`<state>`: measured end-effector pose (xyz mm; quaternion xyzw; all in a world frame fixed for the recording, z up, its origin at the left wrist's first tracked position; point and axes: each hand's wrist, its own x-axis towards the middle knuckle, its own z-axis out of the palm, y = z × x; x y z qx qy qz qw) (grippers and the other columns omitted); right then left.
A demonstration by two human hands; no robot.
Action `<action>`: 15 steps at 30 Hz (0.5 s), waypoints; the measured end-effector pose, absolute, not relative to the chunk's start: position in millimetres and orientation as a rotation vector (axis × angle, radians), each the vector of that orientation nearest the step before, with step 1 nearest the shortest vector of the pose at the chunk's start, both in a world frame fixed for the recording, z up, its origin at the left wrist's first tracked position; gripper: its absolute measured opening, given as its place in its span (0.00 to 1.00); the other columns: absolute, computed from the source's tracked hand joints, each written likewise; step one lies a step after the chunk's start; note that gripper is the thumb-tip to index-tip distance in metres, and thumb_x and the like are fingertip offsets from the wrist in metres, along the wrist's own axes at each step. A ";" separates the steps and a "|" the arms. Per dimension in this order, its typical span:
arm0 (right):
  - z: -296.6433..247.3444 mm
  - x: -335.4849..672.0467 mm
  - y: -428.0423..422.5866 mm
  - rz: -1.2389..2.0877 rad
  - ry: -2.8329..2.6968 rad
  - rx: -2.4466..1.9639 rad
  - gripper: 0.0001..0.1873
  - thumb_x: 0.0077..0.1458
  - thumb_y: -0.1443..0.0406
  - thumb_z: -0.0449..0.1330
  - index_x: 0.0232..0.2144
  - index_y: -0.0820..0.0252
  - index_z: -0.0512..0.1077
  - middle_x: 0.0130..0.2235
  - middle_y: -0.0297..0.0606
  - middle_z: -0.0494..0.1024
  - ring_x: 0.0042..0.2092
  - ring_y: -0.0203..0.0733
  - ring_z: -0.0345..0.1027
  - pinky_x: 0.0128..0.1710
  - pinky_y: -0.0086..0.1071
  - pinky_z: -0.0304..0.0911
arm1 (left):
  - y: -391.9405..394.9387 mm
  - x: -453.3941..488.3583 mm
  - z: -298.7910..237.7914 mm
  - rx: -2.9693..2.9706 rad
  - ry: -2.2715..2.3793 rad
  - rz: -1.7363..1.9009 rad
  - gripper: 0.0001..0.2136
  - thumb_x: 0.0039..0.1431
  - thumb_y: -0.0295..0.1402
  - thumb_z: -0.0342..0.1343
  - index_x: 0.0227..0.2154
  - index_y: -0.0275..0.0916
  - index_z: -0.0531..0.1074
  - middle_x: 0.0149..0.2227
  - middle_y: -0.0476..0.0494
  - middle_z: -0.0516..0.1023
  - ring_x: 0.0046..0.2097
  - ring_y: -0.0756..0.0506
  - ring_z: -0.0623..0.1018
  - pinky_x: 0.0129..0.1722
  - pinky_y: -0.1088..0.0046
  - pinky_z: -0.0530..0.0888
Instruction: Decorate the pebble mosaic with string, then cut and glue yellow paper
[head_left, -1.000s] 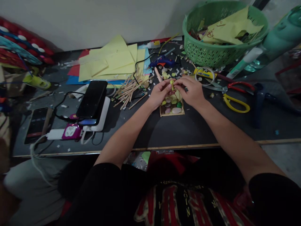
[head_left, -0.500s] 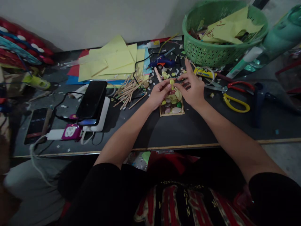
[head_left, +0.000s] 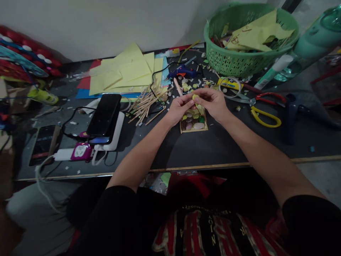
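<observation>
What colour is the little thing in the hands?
Yellow. The small piece between the left hand and right hand shows best in the head view.

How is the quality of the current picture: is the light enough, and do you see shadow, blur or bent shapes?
Head view: dim overall, the black sleeves losing most detail; head view: a soft shadow on the wall left of the green basket; head view: the yellow piece at the fingers lacks crisp detail; head view: the bottle near the edge seems stretched.
</observation>
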<state>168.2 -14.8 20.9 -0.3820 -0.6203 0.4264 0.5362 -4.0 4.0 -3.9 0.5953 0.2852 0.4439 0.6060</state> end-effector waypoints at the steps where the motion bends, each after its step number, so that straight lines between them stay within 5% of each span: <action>1: 20.9 168.4 -14.8 1.002 -1.468 -0.912 0.25 0.47 0.45 0.69 0.39 0.56 0.79 0.40 0.37 0.82 0.40 0.40 0.77 0.44 0.37 0.75 | 4.1 -4.0 -4.5 1.388 0.664 1.023 0.23 0.53 0.51 0.65 0.48 0.46 0.78 0.37 0.47 0.82 0.33 0.50 0.80 0.34 0.71 0.79; 7: 10.8 173.6 -6.9 1.058 -1.309 -0.949 0.26 0.54 0.41 0.62 0.41 0.54 0.75 0.39 0.37 0.81 0.36 0.39 0.77 0.35 0.34 0.75 | -1.0 0.3 -1.0 1.489 0.707 1.138 0.22 0.58 0.50 0.61 0.50 0.44 0.75 0.42 0.45 0.82 0.38 0.49 0.81 0.42 0.68 0.79; 11: 12.8 170.7 -9.7 1.258 -1.278 -1.000 0.27 0.48 0.41 0.66 0.36 0.55 0.74 0.30 0.34 0.78 0.27 0.36 0.71 0.22 0.29 0.67 | -0.5 -0.1 0.5 1.522 0.763 1.293 0.21 0.57 0.49 0.63 0.49 0.44 0.73 0.45 0.44 0.82 0.45 0.48 0.81 0.46 0.68 0.78; 15: 21.5 163.8 -17.8 1.327 -1.273 -0.977 0.26 0.43 0.42 0.70 0.30 0.57 0.72 0.25 0.32 0.75 0.25 0.33 0.67 0.21 0.28 0.64 | -1.0 -3.1 1.3 1.697 0.922 1.397 0.21 0.55 0.51 0.63 0.46 0.43 0.74 0.45 0.44 0.81 0.45 0.48 0.81 0.43 0.71 0.77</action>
